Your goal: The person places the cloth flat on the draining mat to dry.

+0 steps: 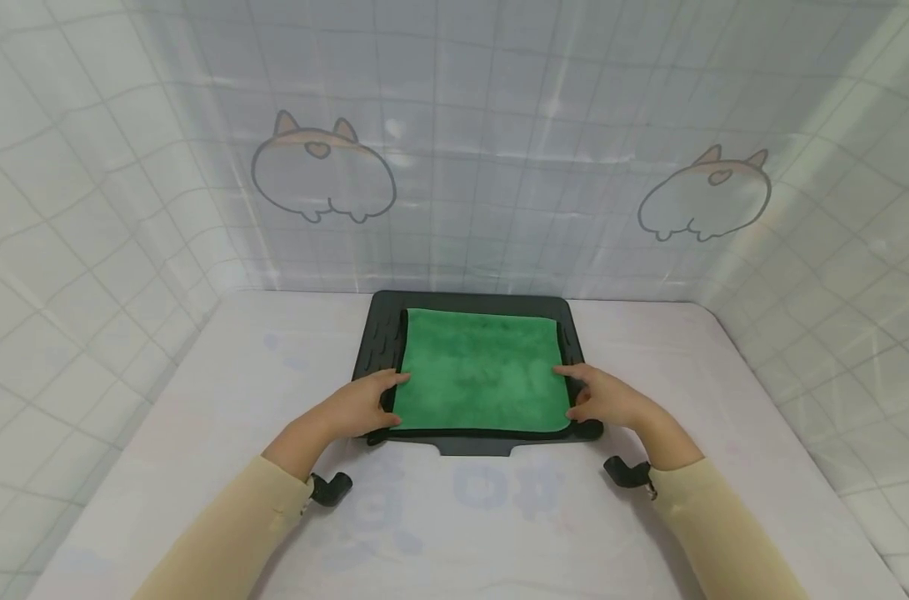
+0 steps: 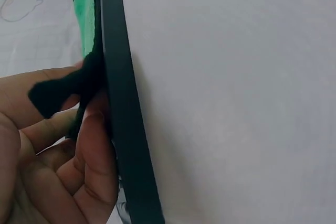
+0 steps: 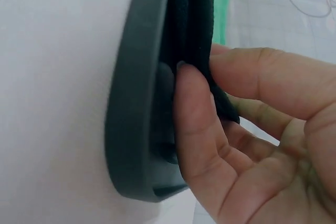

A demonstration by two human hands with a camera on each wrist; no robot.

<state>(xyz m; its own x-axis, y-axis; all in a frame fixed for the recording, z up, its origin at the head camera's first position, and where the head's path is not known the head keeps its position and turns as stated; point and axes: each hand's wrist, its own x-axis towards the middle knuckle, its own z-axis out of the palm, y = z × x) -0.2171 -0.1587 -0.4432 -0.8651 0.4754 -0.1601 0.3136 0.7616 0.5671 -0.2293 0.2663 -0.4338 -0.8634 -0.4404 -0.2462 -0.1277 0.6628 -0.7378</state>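
Observation:
A green cloth with dark edging lies spread over a black tray, its near edge close to the tray's front rim. At the cloth's left side, near the front corner, my left hand pinches the edge. In the left wrist view the cloth's dark corner sticks out between thumb and fingers, beside the tray wall. My right hand grips the opposite edge. The right wrist view shows its thumb and fingers around the dark folded edge, just inside the tray rim.
The tray stands on a pale covered table, with a small tab at its front. A white gridded curtain with cartoon animals rises behind and at both sides. Black wrist devices sit at both sleeve cuffs.

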